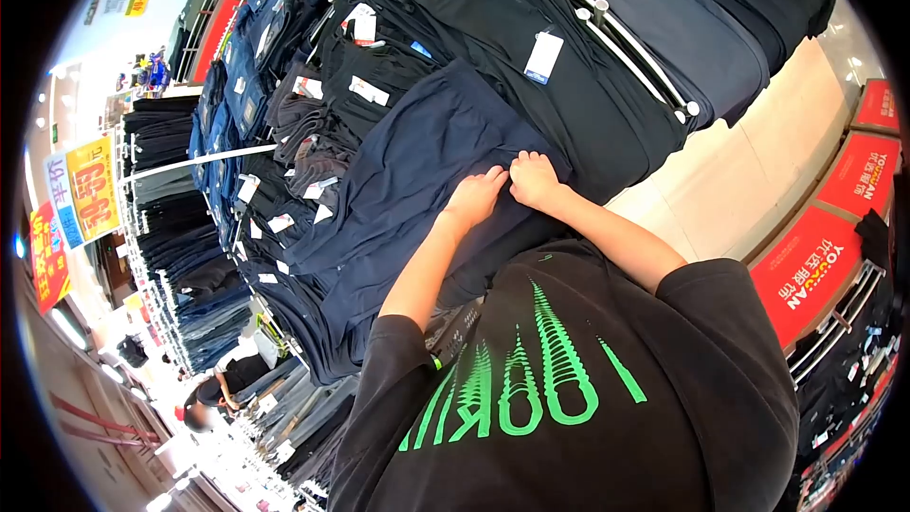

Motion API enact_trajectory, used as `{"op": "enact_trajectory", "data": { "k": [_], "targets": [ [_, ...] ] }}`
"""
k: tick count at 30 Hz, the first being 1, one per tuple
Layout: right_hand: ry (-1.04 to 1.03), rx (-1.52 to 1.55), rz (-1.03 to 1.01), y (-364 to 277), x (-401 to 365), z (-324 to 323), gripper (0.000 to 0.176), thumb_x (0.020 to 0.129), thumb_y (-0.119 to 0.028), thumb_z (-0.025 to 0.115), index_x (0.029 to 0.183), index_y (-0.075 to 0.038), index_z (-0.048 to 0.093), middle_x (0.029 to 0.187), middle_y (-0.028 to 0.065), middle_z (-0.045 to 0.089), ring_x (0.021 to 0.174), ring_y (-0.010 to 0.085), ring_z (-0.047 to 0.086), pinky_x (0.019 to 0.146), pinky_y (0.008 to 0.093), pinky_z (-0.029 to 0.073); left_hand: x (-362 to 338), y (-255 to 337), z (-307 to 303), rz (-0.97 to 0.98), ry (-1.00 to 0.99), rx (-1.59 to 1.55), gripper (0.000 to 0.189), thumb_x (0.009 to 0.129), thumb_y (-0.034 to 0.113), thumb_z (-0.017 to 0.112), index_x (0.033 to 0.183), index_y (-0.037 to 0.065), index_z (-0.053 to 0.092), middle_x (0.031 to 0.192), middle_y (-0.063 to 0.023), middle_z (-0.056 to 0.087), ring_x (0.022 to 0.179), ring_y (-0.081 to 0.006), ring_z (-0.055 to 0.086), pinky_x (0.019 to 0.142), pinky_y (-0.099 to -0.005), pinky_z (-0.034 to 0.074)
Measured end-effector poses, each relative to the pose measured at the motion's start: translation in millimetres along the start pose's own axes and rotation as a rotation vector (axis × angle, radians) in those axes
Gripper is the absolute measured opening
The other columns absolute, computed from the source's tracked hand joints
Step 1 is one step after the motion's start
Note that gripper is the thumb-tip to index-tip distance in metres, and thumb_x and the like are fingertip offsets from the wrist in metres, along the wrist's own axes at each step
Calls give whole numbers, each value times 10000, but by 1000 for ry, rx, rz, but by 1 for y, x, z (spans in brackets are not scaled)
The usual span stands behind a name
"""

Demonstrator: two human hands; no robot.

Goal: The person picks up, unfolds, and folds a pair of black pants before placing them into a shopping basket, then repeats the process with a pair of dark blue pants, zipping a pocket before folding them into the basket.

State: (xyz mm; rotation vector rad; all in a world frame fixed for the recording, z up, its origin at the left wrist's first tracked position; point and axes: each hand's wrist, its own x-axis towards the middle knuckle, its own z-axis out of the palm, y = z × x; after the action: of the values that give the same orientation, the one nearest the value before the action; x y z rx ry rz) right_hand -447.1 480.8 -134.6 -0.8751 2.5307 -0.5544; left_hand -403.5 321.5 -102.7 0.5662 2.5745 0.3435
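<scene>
A pair of navy trousers (408, 166) lies spread over a display of dark trousers, its waistband towards the upper middle. My left hand (477, 195) is closed, with fingertips pinching the navy fabric near its lower right side. Close beside it, my right hand (534, 178) also has bent fingers gripping the same cloth. The two hands nearly touch, and the pinched fabric between them is mostly hidden by the fingers. Black trousers (607, 123) with white tags lie just beyond my right hand.
Folded jeans (251, 85) and crumpled grey trousers (318, 156) are piled to the left. A metal rail (630, 57) crosses the display at upper right. Red signs (806, 275) edge another rack across the tiled floor (758, 161). Another person (223, 393) bends at lower left.
</scene>
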Motion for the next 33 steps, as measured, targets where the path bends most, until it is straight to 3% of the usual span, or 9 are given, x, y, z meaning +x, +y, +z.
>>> {"op": "enact_trajectory", "data": {
  "k": [5,8,11,15,18,21,24,31,33],
  "targets": [
    [72,31,-58,8,-1,6,183,691,-157,617,769,9,628,892,171,599,846,309,592,772,387,469,4,-2,-1,30,29,40,227,860,142,503,1032,2,552,949,-148,508,844,-312,583,759,-403,462],
    [189,163,-96,21,-5,15,156,677,-126,628,753,10,627,857,187,604,804,318,598,756,392,477,1,3,-16,-24,3,-43,234,894,209,492,907,-6,583,980,-148,511,841,-312,578,748,-398,453],
    [248,400,-79,21,-14,5,134,683,-103,627,732,20,613,816,191,598,777,325,598,738,393,481,-8,13,-29,-88,185,-325,259,900,234,501,842,-9,569,967,-146,519,823,-323,568,726,-392,445],
    [308,651,21,14,-25,-11,121,697,-88,626,707,27,589,776,177,587,766,321,598,704,388,480,-9,15,-45,-73,83,-375,211,894,195,517,835,-5,546,902,-127,538,796,-328,554,714,-384,446],
    [322,729,71,12,-29,-20,130,701,-96,634,712,27,593,759,164,590,736,312,600,685,381,479,-18,15,-52,9,148,-342,173,882,175,524,871,7,566,957,-135,545,830,-337,558,745,-395,452],
    [316,743,67,15,-29,-19,129,705,-77,662,745,36,615,740,132,594,646,213,608,622,322,491,-25,11,-43,38,238,-275,138,864,138,543,894,7,578,990,-127,535,871,-321,560,766,-381,458],
    [273,743,88,16,-28,-21,127,721,-76,651,763,41,628,753,139,610,666,217,616,637,320,493,-28,11,-35,72,336,-301,149,864,90,550,987,13,583,1070,-121,524,920,-287,573,793,-343,463],
    [214,733,39,22,-24,-23,134,718,-75,609,742,56,623,774,185,616,717,303,618,692,368,488,-9,3,-16,-325,503,-649,269,857,66,530,1122,22,526,1211,-149,465,949,-314,581,834,-372,463],
    [199,717,22,21,-25,-26,134,720,-76,604,742,55,621,774,186,615,725,304,617,693,365,487,0,-11,-14,-277,462,-437,286,846,69,544,1129,35,527,1198,-137,471,935,-317,584,828,-381,464]
  ]
}}
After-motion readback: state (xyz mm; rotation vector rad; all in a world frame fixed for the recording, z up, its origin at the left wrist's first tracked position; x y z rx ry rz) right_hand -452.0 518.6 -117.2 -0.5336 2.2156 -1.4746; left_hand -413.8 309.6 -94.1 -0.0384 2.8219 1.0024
